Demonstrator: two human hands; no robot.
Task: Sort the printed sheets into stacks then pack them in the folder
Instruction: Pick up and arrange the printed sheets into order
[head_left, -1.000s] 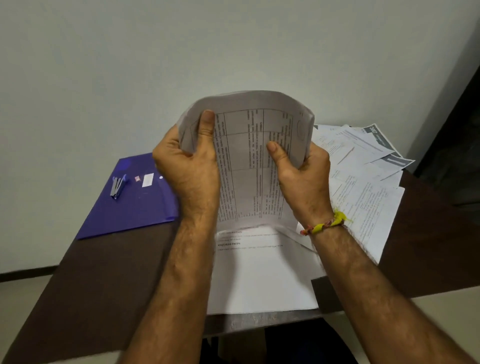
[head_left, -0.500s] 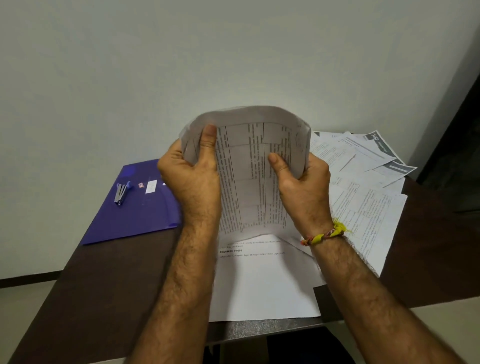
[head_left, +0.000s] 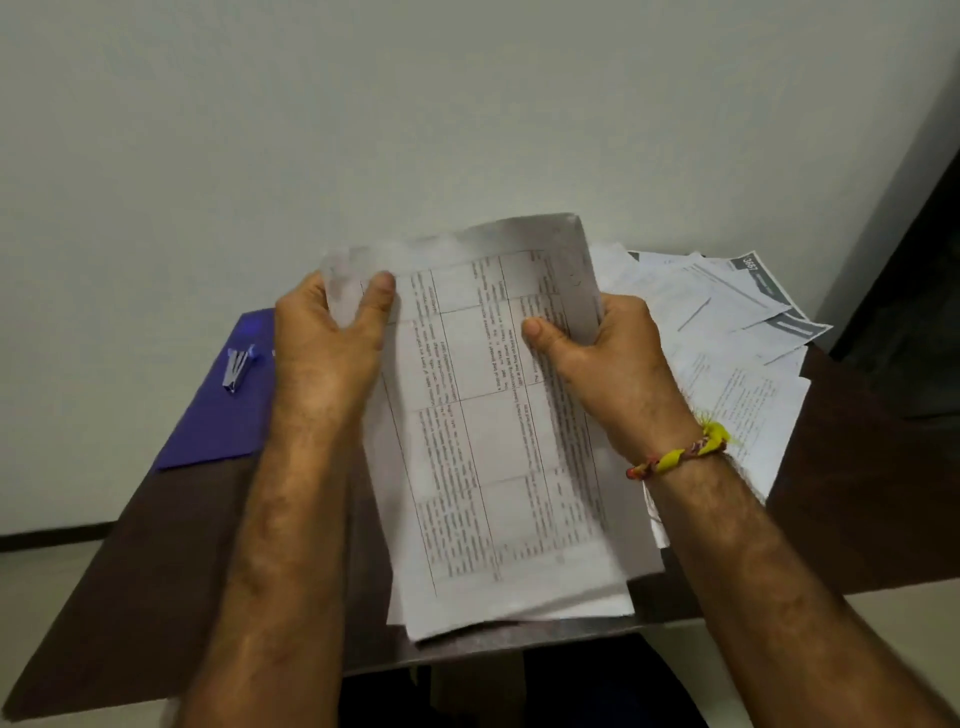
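Desk (head_left: 130, 571), dark brown, runs beneath everything against a pale wall. Loose printed sheets (head_left: 727, 364) lie fanned over its far right part. A blue folder (head_left: 218, 415) lies flat at far left, with a small stapler (head_left: 236, 366) on it. Held above the desk's middle, a bundle of sheets (head_left: 493, 441) has its long axis running away from the person, top edge curling over. The left hand (head_left: 327, 353) pinches its upper left corner; the right hand (head_left: 608, 358) grips its right edge, thumb on the printed face.
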